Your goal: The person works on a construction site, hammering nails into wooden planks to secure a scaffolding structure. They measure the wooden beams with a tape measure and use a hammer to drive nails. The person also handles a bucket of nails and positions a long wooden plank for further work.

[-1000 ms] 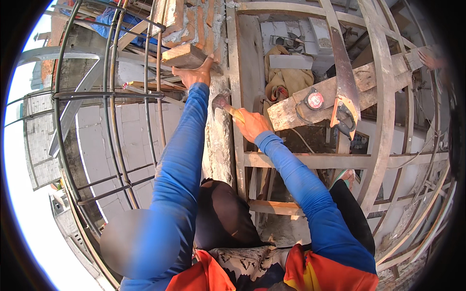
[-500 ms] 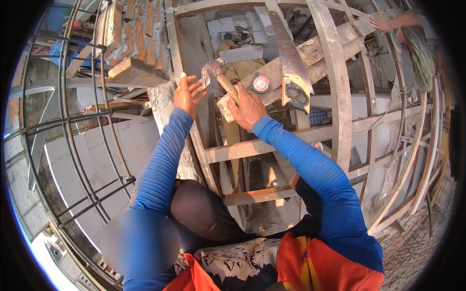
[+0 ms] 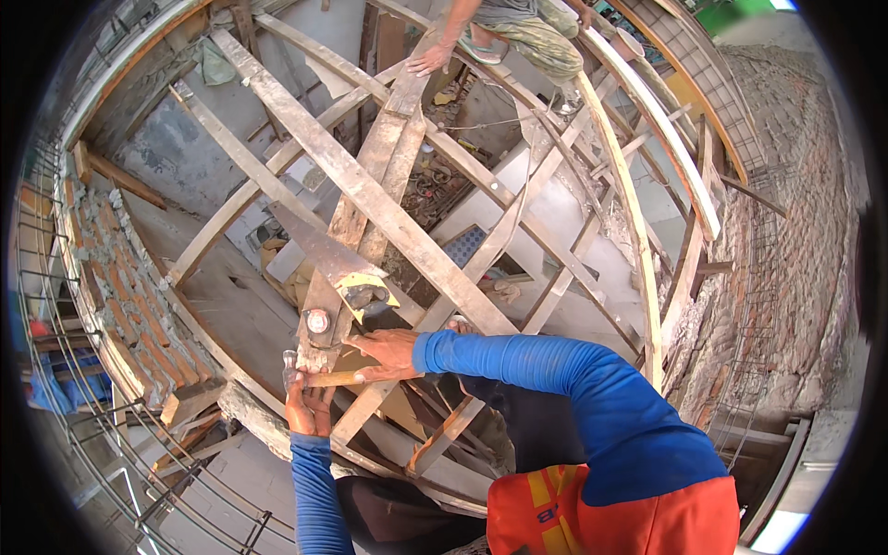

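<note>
Head view: near the lower centre of the frame, the hammer (image 3: 335, 378) is held level, its head pointing left. It is grasped close to its head by the bent fingers of the left hand (image 3: 310, 413). The fingers of the right hand (image 3: 388, 353) are stretched out at the handle's other end; whether the handle is gripped by them cannot be told. Just above the hands, a round red-and-white object (image 3: 317, 321) is borne by the lower end of a rough plank (image 3: 375, 176), with a handsaw (image 3: 335, 262) laid beside it, its yellow-and-black handle near the right hand. The plank is crossed by a long timber (image 3: 324, 153) at the centre. At the top centre, the plank's far end is touched by a co-worker's hand (image 3: 430, 61). At the left, brickwork (image 3: 139, 314) is seen, and at the lower left, steel bars (image 3: 153, 467).
</note>
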The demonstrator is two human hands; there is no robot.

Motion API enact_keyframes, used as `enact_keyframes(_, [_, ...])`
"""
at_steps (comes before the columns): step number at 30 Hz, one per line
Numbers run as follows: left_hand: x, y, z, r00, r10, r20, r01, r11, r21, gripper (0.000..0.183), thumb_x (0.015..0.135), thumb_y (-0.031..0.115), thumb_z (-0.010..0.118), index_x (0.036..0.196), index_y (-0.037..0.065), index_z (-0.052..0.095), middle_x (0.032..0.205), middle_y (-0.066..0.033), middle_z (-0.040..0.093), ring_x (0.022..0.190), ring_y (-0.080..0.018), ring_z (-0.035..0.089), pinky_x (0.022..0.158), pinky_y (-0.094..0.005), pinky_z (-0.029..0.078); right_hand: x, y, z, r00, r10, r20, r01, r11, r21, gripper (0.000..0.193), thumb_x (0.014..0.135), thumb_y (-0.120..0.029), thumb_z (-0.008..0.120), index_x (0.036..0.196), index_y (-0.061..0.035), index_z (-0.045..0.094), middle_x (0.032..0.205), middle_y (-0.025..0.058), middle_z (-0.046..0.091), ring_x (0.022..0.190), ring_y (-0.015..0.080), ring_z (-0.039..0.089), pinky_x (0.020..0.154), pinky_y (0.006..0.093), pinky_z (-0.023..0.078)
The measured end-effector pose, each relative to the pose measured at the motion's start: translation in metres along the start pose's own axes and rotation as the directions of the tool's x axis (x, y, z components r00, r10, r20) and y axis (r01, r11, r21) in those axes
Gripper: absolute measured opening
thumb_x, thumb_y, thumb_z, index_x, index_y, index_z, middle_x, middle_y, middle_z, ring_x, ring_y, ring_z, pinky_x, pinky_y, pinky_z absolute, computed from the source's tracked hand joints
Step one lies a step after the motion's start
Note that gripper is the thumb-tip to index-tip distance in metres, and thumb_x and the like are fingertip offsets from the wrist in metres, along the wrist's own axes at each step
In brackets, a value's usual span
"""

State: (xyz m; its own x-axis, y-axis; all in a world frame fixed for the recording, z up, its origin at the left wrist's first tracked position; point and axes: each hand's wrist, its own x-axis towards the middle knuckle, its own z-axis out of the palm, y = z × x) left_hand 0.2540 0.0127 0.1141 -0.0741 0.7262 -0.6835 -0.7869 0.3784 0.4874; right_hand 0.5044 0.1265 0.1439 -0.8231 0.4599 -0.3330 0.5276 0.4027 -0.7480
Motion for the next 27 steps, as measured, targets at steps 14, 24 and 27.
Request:
enact_keyframes(14, [-0.209,0.096,-0.036,0.804,0.55,-0.226,-0.078,0.476,0.876,0.03,0.101,0.024,0.067,0.114,-0.003,0.067,0.115,-0.0089,0.065,0.099,-0.0185,0.065,0.09,-0.0341,0.054,-0.33,0.161,-0.442,0.236,0.418,-0.877,-0.97,0.157,-0.186,0.029,0.097,-0.032,0.056,0.115,-0.0089,0.061,0.101,0.0165,0.074,0.09,0.0339,0.069,0.078,0.0458,0.055])
enact_keyframes(24, [-0.32,0.109,-0.003,0.684,0.717,0.137,0.35,-0.487,0.8,0.025,0.091,0.033,0.071,0.099,0.009,0.073,0.124,-0.0087,0.06,0.122,-0.0314,0.044,0.105,-0.0536,0.031,-0.163,0.145,-0.075,0.48,0.773,-0.414,-0.795,0.583,0.166,0.084,0.092,-0.038,0.067,0.156,-0.0051,0.025,0.13,0.0213,0.063,0.122,0.038,0.061,0.107,0.0442,0.047])
enact_keyframes(27, [-0.322,0.107,-0.01,0.706,0.703,0.084,0.382,-0.478,0.791,0.033,0.094,0.04,0.064,0.094,0.009,0.073,0.145,-0.0134,0.05,0.144,-0.0376,0.029,0.118,-0.0566,0.023,-0.13,0.188,0.007,0.533,0.693,-0.486,-0.806,0.59,-0.043,0.1,0.086,-0.042,0.075,0.158,-0.0014,0.018,0.153,0.0292,0.039,0.138,0.0426,0.046,0.114,0.0474,0.041])
